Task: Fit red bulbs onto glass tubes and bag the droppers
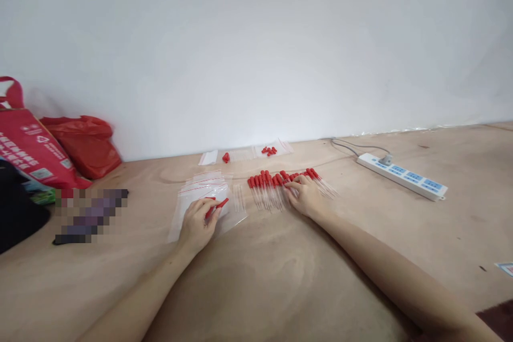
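My left hand (198,222) is closed over a stack of clear zip-lock bags (176,219), with red rubber dropper bulbs (222,203) between its thumb and fingers. Whether glass tubes are attached to those bulbs is hidden. A few thin clear tubes (239,199) lie just right of that hand. Further right, a row of droppers (267,179) with red bulbs and slim clear tubes lies side by side, tips toward me. My right hand (306,197) rests on this row, thumb and fingers pinched at a dropper, covering part of the row.
Near the wall lie loose red bulbs (226,157), more clear tubes (242,155) and a bag with red bulbs on it (284,146). A white power strip (404,175) with a plugged-in cord is at right. Red bags (86,144) and a black item (20,208) stand left.
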`<state>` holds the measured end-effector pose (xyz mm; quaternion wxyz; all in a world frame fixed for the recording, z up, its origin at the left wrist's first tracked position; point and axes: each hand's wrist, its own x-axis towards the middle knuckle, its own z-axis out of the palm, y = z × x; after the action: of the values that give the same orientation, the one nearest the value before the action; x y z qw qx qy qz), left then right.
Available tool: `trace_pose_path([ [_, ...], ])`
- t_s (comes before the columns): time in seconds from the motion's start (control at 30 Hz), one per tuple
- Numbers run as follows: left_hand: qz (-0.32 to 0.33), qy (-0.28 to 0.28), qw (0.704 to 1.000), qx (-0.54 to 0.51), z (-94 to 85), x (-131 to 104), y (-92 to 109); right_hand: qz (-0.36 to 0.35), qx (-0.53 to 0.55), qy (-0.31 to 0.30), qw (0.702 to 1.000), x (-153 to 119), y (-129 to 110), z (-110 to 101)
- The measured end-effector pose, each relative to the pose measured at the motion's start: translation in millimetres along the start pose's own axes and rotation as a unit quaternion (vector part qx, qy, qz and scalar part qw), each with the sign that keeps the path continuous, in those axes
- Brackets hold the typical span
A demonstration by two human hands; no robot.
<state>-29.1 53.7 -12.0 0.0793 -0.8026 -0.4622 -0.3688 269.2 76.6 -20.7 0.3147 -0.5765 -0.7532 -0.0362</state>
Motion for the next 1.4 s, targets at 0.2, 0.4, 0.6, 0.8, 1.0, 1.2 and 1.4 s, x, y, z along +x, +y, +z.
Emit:
trace_pose_path([
  [0.2, 0.023, -0.026, 0.999, 0.023, -2.4, -0.8, 8.1, -0.121, -0.039, -0.078, 0.989, 3.6, -22.0, 0.5],
  [0.4, 0.006, -0.049, 0.999, -0.015, 1.1, -2.4, -2.1, -0.059, -0.059, -0.103, 0.991, 5.1, -15.9, 2.5],
  [0.6, -0.006, -0.054, 0.998, -0.011, 2.6, -2.2, -2.6, -0.022, -0.054, -0.088, 0.994, 4.7, -12.7, -1.5],
  [0.8, -0.026, -0.057, 0.998, 0.014, 2.2, -2.2, -0.3, 0.034, -0.032, -0.078, 0.996, 12.7, -35.7, 5.7],
  [1.0, -0.049, -0.058, 0.996, 0.042, 5.9, -1.1, -2.0, 0.128, -0.090, -0.137, 0.978, 29.7, -59.8, 11.8],
  [1.2, -0.049, -0.040, 0.997, 0.053, 2.4, 1.7, 3.4, 0.138, -0.145, -0.192, 0.961, 39.4, -73.3, 13.4],
  [1.4, -0.028, -0.035, 0.998, 0.047, -4.6, 1.6, 24.1, 0.124, -0.158, -0.218, 0.955, 29.7, -70.1, -0.1],
])
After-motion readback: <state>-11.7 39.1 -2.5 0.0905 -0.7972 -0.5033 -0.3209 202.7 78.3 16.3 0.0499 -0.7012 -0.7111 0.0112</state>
